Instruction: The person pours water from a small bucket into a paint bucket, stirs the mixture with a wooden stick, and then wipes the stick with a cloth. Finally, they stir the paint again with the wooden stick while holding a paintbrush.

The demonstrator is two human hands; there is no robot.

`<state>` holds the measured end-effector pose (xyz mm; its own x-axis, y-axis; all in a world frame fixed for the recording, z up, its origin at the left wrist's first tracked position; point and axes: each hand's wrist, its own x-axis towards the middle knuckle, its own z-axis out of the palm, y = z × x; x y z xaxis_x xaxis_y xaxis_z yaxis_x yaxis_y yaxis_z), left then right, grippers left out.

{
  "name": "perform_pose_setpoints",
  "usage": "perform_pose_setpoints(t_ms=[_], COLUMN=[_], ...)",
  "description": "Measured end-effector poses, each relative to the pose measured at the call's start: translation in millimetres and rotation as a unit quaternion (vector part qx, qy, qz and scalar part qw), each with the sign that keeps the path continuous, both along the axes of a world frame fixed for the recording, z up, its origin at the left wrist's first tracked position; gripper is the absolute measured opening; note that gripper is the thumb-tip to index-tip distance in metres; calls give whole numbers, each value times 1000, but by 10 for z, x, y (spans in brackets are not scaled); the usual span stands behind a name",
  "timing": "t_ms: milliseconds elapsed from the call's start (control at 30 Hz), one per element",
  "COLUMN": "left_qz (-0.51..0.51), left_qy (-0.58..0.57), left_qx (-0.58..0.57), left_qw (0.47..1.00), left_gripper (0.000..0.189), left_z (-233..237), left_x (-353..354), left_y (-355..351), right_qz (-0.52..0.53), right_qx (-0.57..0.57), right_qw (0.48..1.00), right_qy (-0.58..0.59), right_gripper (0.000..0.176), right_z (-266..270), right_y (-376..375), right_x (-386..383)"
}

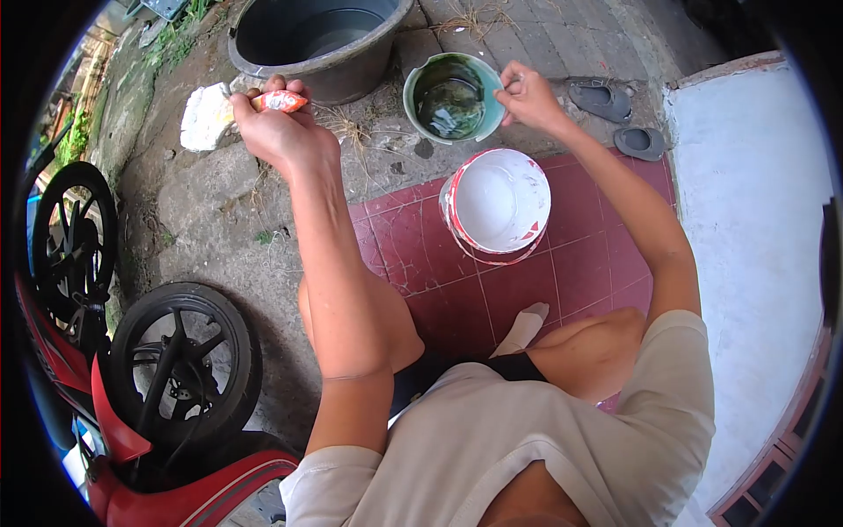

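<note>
My left hand (285,132) is closed around the orange, paint-smeared handle of a wide paintbrush (204,119). The brush's bristle end is thick with white and points left, over the stone ground. On the other side, my right hand (527,95) grips the rim side of a light green plastic dipper (487,83); any handle is hidden by the fingers. Dark, greenish water (450,101) shows inside the dipper. Just below it, a paint bucket (500,202) with a red-and-white rim stands on the tiles, white paint coating its inside.
A large dark tub (369,75) of water stands at the top. Grey shoes (601,101) lie by the white wall (755,220) on the right. A red motorcycle (123,422) is close on my left. Red tiles (430,255) meet rough paving stones.
</note>
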<state>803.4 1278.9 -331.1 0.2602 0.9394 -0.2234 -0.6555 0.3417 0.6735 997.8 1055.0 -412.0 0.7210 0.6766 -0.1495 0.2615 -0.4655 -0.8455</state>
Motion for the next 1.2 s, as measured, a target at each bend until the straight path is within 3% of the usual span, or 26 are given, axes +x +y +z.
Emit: perform_pose_setpoints(t_ms=[367,567,667,733,767,867,933,1000,1067,1200], left_qz=[-24,-45,-70,-88,-94,-106,-128,-145,-200,-208], left_qy=[-22,-5,23,23,29,36,56,72,84,151], left_qx=[22,27,45,55,57,73,86,117,132,194], left_qw=[999,999,996,994,994,991,986,980,967,947], left_gripper=[25,26,26,28,27,27,29,31,33,38], left_z=[-24,-47,-92,-140,-138,-209,-221,-261,-383,-515], left_x=[-86,-55,-7,8,21,129,243,372,473,718], left_y=[108,82,38,25,-1,-100,-292,-531,-758,-1038], right_qz=[90,148,203,165,140,94,31,-17,-79,-322], right_qx=[-80,-114,-201,-43,35,-14,-18,-42,-159,-235], right_qw=[989,979,958,958,934,955,950,954,955,915], right_qy=[82,77,-36,-230,-328,-281,-310,-297,-239,-64], right_gripper=[16,20,27,28,29,25,27,32,38,46], right_z=[-1164,-1239,-990,-792,-660,131,490,542,580,227], right_y=[1407,1550,1468,1274,1167,603,-24,-739,-1478,-2975], right_x=[-571,-611,-555,-516,-473,-409,-484,-576,-739,-1283])
